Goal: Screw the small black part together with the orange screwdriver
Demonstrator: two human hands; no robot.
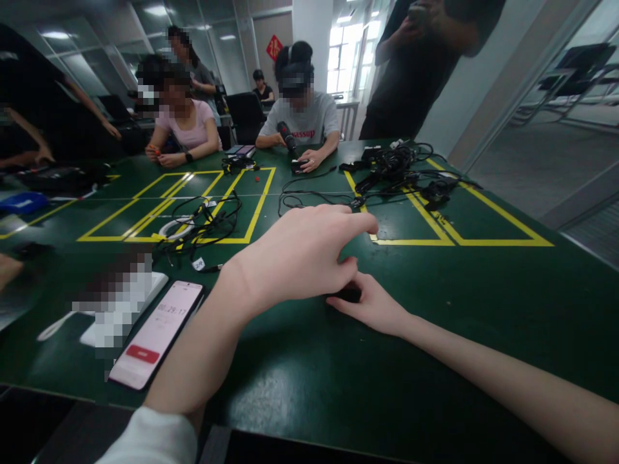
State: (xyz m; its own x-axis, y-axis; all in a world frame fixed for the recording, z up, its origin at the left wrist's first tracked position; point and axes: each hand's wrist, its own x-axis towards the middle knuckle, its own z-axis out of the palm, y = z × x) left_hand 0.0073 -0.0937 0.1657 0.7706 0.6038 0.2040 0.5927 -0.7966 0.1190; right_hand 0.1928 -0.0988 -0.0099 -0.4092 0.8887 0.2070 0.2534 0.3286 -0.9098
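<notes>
My left hand (304, 251) reaches across the middle of the green table (396, 393), its index finger stretched out to the right and its thumb bent below. Just under it, my right hand (374, 303) has its thumb and fingers around a small dark object (352, 294) near the tabletop. My left hand hides most of that object and my right fingertips. Whether the left fingers also touch it cannot be made out. A thin black cable (309, 193) lies behind my left hand.
A phone (157, 335) and a white power bank (123, 309) lie at the left. Coiled cables (207, 219) and a black cable heap (396, 167) rest around yellow tape outlines (503, 243). Across the table, a seated person (304, 116) handles a black tool (287, 137); others are nearby.
</notes>
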